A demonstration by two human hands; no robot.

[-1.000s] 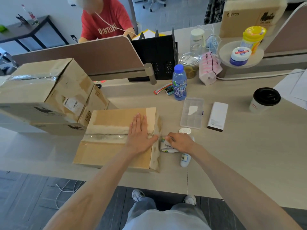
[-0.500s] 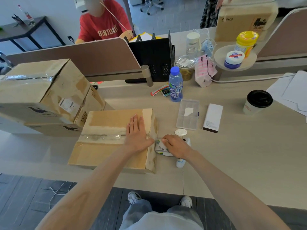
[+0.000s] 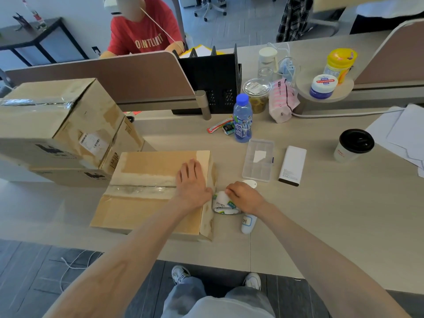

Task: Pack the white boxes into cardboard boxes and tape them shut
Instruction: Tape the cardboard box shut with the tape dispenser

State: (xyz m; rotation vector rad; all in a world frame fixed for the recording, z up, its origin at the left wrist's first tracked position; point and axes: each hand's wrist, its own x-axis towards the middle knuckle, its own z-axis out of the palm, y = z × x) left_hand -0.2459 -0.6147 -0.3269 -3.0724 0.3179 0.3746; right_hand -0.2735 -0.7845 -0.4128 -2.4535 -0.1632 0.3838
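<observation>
A flat cardboard box [image 3: 142, 203] lies closed on the desk, with clear tape along its middle seam. My left hand [image 3: 192, 182] presses flat on the box top at its right end, fingers together. My right hand [image 3: 244, 197] grips a roll of clear tape [image 3: 223, 204] that stands just off the box's right side. A short strip runs from the roll to the box edge. Two taped cardboard boxes [image 3: 57, 120] are stacked at the left. No white boxes are visible outside them.
A white marker-like tube [image 3: 247, 223] lies under my right wrist. A clear plastic case [image 3: 258, 160], a white power bank [image 3: 293, 165], a blue bottle [image 3: 242, 119] and a coffee cup [image 3: 354, 145] stand to the right. A person in a red shirt [image 3: 144, 35] sits beyond the divider.
My right hand has turned the tape roll more upright beside the box. The left hand stays pressed on the box top. The camera shifted slightly.
</observation>
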